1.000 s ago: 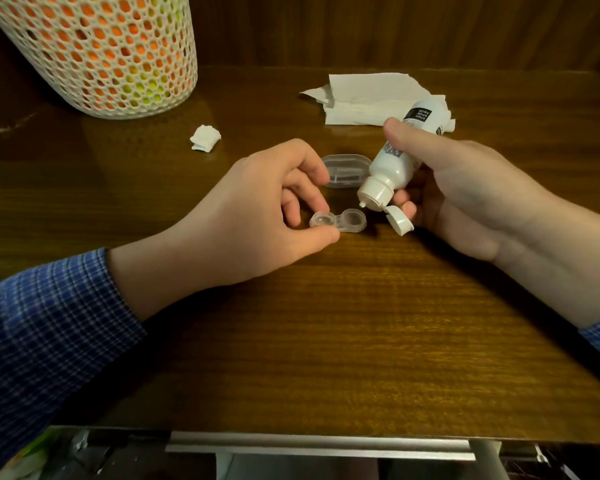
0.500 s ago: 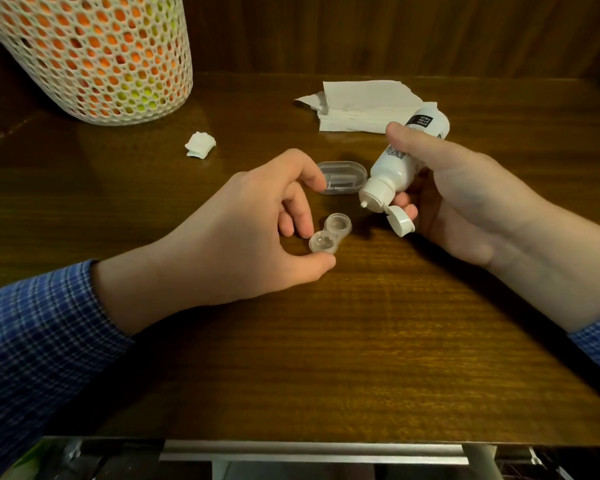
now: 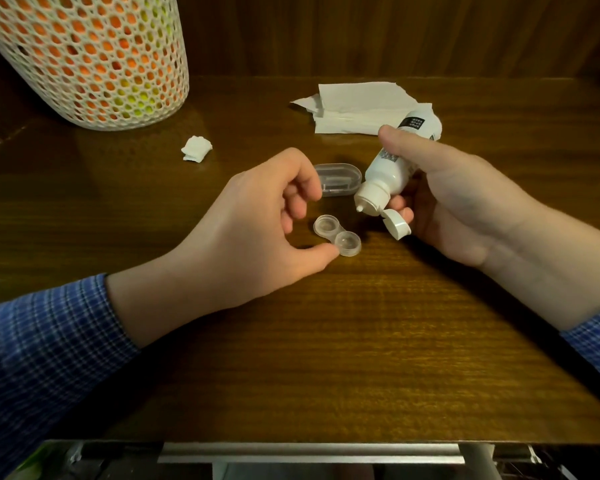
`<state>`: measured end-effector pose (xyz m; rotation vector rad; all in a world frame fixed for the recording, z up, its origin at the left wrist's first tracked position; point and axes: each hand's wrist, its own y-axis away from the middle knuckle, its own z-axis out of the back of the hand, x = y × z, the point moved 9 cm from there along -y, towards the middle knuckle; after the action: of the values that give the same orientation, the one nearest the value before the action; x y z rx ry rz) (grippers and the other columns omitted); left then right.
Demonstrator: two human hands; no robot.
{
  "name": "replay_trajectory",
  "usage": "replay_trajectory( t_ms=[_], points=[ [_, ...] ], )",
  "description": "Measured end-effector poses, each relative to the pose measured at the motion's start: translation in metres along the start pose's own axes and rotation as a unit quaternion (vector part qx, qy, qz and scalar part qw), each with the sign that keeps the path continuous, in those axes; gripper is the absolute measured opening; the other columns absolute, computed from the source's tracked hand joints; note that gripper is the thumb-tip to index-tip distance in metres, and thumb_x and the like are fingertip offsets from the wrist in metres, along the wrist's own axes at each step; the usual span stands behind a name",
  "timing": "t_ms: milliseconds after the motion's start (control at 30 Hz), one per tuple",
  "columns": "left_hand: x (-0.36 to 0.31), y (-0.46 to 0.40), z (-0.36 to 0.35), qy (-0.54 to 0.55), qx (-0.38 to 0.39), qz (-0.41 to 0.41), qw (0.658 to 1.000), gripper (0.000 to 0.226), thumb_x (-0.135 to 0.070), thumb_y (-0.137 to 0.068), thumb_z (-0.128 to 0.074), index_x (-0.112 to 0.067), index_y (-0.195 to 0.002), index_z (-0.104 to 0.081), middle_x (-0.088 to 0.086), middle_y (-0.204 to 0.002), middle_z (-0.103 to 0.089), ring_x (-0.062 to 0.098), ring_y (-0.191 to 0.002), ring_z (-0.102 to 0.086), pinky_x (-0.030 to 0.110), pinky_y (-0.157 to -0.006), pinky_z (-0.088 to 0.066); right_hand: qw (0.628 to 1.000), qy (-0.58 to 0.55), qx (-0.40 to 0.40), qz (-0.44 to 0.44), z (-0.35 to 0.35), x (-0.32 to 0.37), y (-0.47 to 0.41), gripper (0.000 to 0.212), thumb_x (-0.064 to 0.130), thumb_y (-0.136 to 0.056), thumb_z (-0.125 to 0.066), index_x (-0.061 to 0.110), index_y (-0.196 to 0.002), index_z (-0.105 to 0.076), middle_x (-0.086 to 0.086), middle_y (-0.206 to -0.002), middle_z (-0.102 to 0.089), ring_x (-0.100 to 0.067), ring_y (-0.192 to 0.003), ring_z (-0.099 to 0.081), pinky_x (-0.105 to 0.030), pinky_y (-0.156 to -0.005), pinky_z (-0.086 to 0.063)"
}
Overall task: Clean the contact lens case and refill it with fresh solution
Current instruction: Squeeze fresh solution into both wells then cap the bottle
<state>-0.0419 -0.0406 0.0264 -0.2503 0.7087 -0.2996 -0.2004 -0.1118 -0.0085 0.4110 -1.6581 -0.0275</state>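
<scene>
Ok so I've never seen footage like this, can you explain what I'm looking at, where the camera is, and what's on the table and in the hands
There is no machine here. A person wears a camera on the head, so you look down at their own two hands over a wooden table. The right hand grips a white solution bottle, tilted nozzle-down with its flip cap open. The left hand touches a small clear contact lens case with its thumb; both round wells are uncovered. Behind lies a clear oval lid, further back a paper towel, a crumpled tissue wad and a white mesh basket holding orange things.
</scene>
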Motion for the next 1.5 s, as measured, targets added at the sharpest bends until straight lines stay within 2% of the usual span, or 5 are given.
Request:
replay_trajectory(
  t_ms=[67,200,367,633,1500],
  points=[
    [-0.002,-0.002,-0.001,-0.018,-0.010,0.006,1.000,0.055,-0.042,-0.068,-0.087,-0.025,-0.110,-0.057,-0.014,-0.089,-0.056,0.012,-0.071,-0.061,0.019,-0.060,-0.054,1.000,0.007,0.003,0.002,-0.001,0.000,0.001,0.032,0.043,-0.088,-0.075,0.014,-0.095,-0.065,0.002,-0.058,-0.063,-0.009,-0.045,-0.052,-0.020,-0.039,-0.042],
    [-0.002,-0.006,-0.009,-0.006,0.011,0.016,1.000,0.058,-0.038,-0.073,-0.088,-0.026,-0.120,-0.055,-0.014,-0.101,-0.061,0.006,-0.061,-0.060,0.011,-0.052,-0.048,0.999,0.041,-0.001,0.026,-0.002,0.002,0.002,0.032,0.043,-0.088,-0.076,0.014,-0.096,-0.067,0.003,-0.058,-0.065,-0.008,-0.045,-0.052,-0.020,-0.038,-0.042],
    [0.000,-0.008,-0.014,0.008,0.026,0.017,0.999,0.062,-0.032,-0.078,-0.086,-0.021,-0.130,-0.055,-0.012,-0.105,-0.068,0.016,-0.054,-0.062,0.021,-0.049,-0.054,0.996,0.075,0.004,0.056,-0.005,0.002,0.002,0.028,0.043,-0.088,-0.077,0.016,-0.092,-0.068,0.005,-0.060,-0.066,-0.007,-0.046,-0.053,-0.020,-0.039,-0.041],
    [0.002,-0.008,-0.012,0.012,0.010,0.008,1.000,0.052,-0.027,-0.080,-0.086,-0.019,-0.123,-0.058,-0.011,-0.091,-0.071,0.015,-0.053,-0.062,0.031,-0.048,-0.055,0.995,0.083,-0.003,0.056,-0.005,0.001,0.001,0.031,0.044,-0.087,-0.077,0.018,-0.101,-0.068,0.007,-0.063,-0.069,-0.005,-0.047,-0.054,-0.020,-0.040,-0.041],
    [0.009,-0.007,-0.011,0.029,0.012,0.028,0.999,0.052,-0.028,-0.077,-0.087,-0.022,-0.120,-0.057,-0.010,-0.088,-0.070,0.009,-0.056,-0.063,0.021,-0.052,-0.055,0.995,0.080,-0.007,0.053,-0.004,0.003,0.005,0.024,0.040,-0.089,-0.075,0.018,-0.097,-0.068,0.005,-0.066,-0.068,-0.006,-0.048,-0.053,-0.020,-0.041,-0.043]
  ],
)
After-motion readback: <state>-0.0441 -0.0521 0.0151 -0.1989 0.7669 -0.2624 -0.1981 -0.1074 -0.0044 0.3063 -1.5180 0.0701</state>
